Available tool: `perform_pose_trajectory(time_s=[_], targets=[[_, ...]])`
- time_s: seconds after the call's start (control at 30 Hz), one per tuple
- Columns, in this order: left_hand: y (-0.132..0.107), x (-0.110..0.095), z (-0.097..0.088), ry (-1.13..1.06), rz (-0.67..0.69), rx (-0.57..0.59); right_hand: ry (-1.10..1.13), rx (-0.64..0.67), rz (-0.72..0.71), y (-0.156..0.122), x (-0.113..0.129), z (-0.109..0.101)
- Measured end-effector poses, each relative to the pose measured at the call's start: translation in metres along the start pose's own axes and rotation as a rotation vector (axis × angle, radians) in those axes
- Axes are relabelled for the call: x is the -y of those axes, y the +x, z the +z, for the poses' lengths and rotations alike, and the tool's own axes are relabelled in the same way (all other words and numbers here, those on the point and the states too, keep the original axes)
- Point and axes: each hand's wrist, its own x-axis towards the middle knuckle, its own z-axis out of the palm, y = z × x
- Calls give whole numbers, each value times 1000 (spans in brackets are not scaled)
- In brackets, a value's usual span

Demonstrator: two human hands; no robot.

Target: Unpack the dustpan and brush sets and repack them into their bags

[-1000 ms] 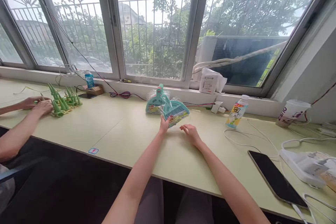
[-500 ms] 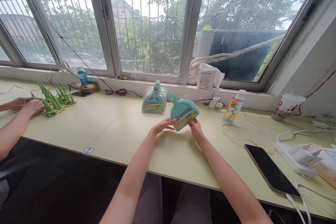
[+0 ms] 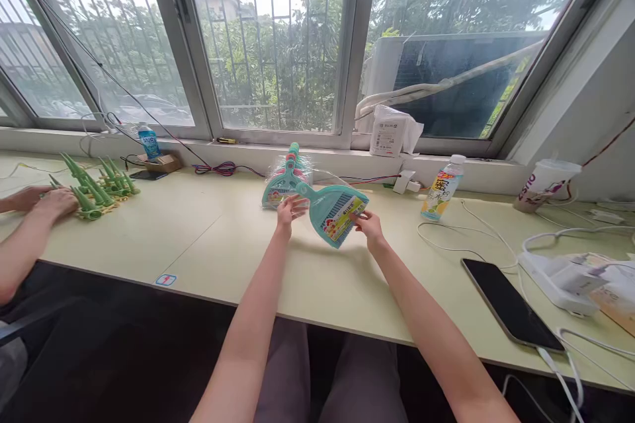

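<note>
Apparently just one is out: on my table (image 3: 213, 264), a stack of dustpans (image 3: 278, 194) remains at ten o'clock from the single dustpan (image 3: 331, 207) held tilted. My right hand (image 3: 370, 227) is clamped on its edge at four; my left hand (image 3: 286, 214), at nine, meets the handle, grip unclear to me.

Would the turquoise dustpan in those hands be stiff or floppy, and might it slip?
Probably stiff: the turquoise dustpan shows no sag with the right grip pinching its edge. Likely light for its size, as its body looks like thin plastic. Perhaps slippery, since its surface appears smooth.
</note>
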Motion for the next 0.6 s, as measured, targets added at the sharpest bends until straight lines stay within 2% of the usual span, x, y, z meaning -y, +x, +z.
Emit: perform_pose_trajectory(time_s=[0.03,0.1,0.17,0.2,0.3,0.37,0.43,0.47,0.53,0.6], targets=[[1,-3,-7,-45,43,-116,8,-24,5,1,1,-4],[2,-8,-22,-88,86,-475,55,-102,38,5,0,-14],[2,-10,-35,3,27,-830,134,-188,92,8,-2,-22],[2,-10,-40,88,-15,-950,179,-225,123,10,-4,-26],[-5,-13,-42,385,-51,-1143,284,-269,186,11,-11,-30],[-14,-19,-36,544,24,-1223,304,-265,197,11,-14,-30],[-25,-28,-26,660,153,-1237,287,-258,196,10,-16,-28],[-31,-33,-20,710,242,-1184,273,-254,195,9,-16,-26],[-41,-36,-4,782,417,-946,250,-247,191,8,-17,-23],[-49,-31,14,733,491,-618,225,-231,174,6,-17,-19]])
